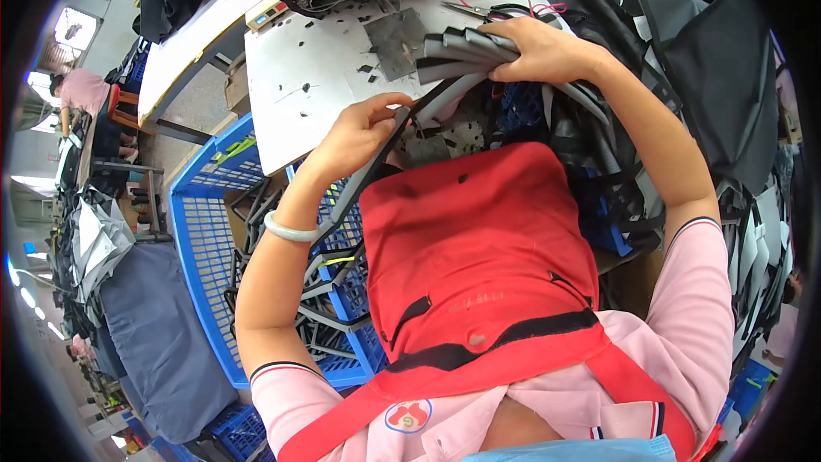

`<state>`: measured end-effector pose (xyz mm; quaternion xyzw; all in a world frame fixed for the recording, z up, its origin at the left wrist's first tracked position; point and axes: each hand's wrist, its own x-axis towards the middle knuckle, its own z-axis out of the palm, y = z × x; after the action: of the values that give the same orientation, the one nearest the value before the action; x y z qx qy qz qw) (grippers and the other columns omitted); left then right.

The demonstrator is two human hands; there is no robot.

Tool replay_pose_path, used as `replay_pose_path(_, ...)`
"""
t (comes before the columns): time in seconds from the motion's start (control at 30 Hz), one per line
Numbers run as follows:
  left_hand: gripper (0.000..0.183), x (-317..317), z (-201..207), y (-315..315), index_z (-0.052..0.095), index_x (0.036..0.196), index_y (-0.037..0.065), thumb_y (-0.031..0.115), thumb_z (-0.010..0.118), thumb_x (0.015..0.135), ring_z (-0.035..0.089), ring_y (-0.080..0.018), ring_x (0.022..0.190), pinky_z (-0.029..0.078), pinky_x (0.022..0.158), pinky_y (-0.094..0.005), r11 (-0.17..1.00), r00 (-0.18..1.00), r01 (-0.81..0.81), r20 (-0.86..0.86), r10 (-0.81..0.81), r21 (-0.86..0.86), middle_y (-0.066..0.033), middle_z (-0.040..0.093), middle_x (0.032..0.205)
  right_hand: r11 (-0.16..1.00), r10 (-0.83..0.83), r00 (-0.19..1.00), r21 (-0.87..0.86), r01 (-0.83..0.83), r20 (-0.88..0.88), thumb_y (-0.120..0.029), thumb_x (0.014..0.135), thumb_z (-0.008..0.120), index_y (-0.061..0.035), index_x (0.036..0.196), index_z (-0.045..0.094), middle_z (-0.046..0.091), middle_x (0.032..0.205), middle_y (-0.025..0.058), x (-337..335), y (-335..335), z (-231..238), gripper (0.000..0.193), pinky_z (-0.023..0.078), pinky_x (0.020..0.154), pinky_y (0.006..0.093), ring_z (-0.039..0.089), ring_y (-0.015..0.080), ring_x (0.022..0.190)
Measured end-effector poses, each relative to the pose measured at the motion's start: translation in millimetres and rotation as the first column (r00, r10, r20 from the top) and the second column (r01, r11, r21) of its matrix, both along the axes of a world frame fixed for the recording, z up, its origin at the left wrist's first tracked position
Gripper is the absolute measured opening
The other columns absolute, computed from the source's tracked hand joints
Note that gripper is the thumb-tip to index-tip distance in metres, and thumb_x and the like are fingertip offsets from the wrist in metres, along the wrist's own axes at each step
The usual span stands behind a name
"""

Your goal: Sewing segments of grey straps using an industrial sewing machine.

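My right hand [547, 50] is closed round a bundle of grey fabric strips [466, 51] with black edges, held above the white table's near right corner. Their ends fan out to the left, while the far lengths droop below my wrist. My left hand [359, 135] is nearer to me, its fingers curled and the fingertips at a long grey strip with a black edge [346, 198]. That strip hangs down past my left forearm toward a blue basket. Part of my left-hand grip is hidden.
Dark scraps and a grey square plate [395, 41] lie on the white table [286, 111]. Scissors [466, 8] rest just beyond the bundle. The blue plastic basket [209, 248] at my left contains several strips. Dark fabric [727, 77] is piled at right; a person [84, 92] is far left.
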<state>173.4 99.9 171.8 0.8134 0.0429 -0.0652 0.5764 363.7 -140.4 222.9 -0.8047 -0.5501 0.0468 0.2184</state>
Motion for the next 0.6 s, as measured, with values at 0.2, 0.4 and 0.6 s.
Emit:
replay_pose_path(0.2,0.031,0.9,-6.0,-16.6,0.058,0.122,-0.002,0.013,0.056,0.095,0.059,-0.0163,0.093,0.048,0.081,-0.0277,0.986,1.000,0.001,0.013,-0.004,0.168,-0.0121,0.064,0.109,0.988,0.000,0.981,-0.149,-0.030,-0.192,-0.024,0.075,0.069,0.0097,0.127,0.048,0.061,0.114,0.0242,12.9,-1.8,15.1,0.065,0.042,0.096,0.0354,0.058,0.0322,0.108)
replay_pose_path(0.4,0.025,23.0,35.9,1.7,0.068,0.101,-0.002,0.021,0.061,0.093,0.055,-0.0076,0.058,0.043,0.056,-0.0211,0.956,0.968,-0.249,-0.031,0.247,-0.153,-0.0064,0.069,0.077,0.994,-0.107,0.968,-0.020,0.105,-0.227,-0.031,0.073,0.072,0.0062,0.130,0.050,0.064,0.110,0.0218,23.2,-9.1,20.3,0.073,0.044,0.095,0.0329,0.061,0.0272,0.100)
replay_pose_path(0.6,0.027,56.8,32.2,10.5,0.070,0.097,-0.003,0.022,0.067,0.089,0.049,-0.0046,0.055,0.037,0.051,-0.0205,0.956,0.946,-0.292,0.149,0.288,0.006,-0.0043,0.067,0.069,0.985,-0.170,0.949,-0.031,0.168,-0.265,-0.030,0.072,0.071,0.0032,0.130,0.053,0.065,0.111,0.0190,48.8,-0.4,15.1,0.069,0.044,0.093,0.0316,0.061,0.0252,0.100)
